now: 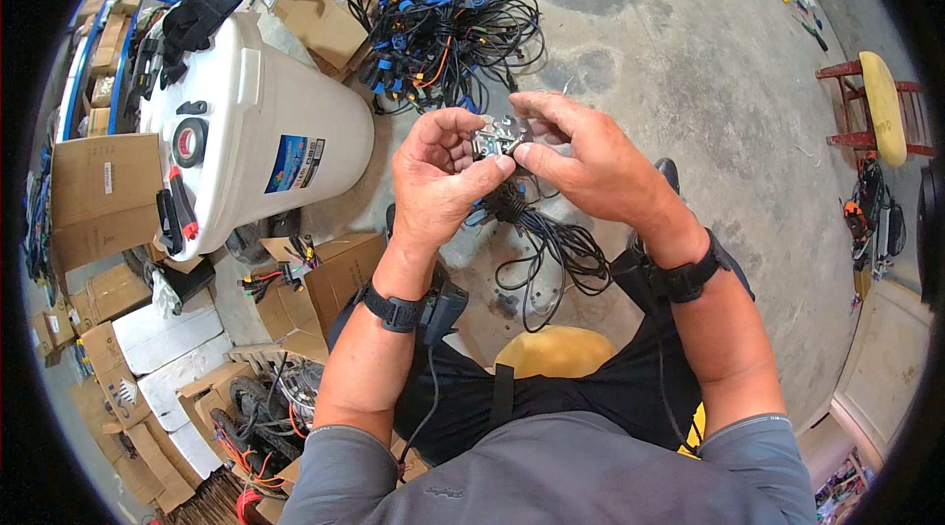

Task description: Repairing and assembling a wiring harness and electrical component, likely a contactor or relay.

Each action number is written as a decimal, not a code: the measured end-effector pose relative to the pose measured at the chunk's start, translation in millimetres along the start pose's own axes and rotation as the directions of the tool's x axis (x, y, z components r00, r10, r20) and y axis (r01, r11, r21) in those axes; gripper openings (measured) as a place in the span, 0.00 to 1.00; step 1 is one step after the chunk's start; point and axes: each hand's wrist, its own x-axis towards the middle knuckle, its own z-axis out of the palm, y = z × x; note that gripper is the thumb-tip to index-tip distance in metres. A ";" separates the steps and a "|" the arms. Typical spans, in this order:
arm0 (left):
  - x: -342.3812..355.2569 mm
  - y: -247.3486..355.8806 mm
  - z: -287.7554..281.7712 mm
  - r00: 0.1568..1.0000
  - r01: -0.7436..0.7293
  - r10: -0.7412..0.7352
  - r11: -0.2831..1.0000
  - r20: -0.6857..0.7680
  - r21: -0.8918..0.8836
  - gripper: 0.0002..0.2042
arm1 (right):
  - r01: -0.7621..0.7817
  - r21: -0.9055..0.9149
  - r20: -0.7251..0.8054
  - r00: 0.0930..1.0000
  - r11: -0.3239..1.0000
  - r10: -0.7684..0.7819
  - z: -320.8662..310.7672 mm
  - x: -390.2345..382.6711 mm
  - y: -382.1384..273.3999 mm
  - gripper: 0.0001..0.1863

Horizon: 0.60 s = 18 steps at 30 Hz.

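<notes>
Between my two hands is a small silver metal part [500, 136] with bent tabs and holes; I cannot make out its exact kind. My left hand [433, 169] grips it from the left, with the thumb along its near edge and the fingers curled. From the other side, my right hand [596, 156] pinches it between thumb and fingers, partly covering it. Below the hands, on the floor, lies a bundle of black cables [566, 249]. A large tangle of black and blue cables with yellow connectors [443, 38] is piled farther ahead.
At left stands a big white bucket [330, 117], its lid carrying a tape roll [188, 142] and a red-and-black hand tool [179, 205]. Cardboard boxes [103, 185] crowd the left side. A red stool with a yellow seat [882, 107] stands at far right, tools [876, 215] beside it.
</notes>
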 end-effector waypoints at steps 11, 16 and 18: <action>1.1 5.9 -5.2 0.999 0.005 0.000 0.992 -0.038 0.128 0.22 | 0.016 0.090 -0.159 0.987 0.996 -0.002 -0.9 -0.1 -6.2 0.22; 0.5 6.8 -2.1 1.000 -0.018 0.015 0.972 0.016 0.233 0.21 | -0.045 0.112 -0.165 0.984 0.993 0.063 -3.5 0.7 -6.4 0.18; -0.1 11.7 2.6 0.994 0.084 -0.097 0.973 0.050 0.214 0.21 | -0.049 0.107 -0.158 0.985 0.993 0.066 -4.3 0.9 -4.4 0.16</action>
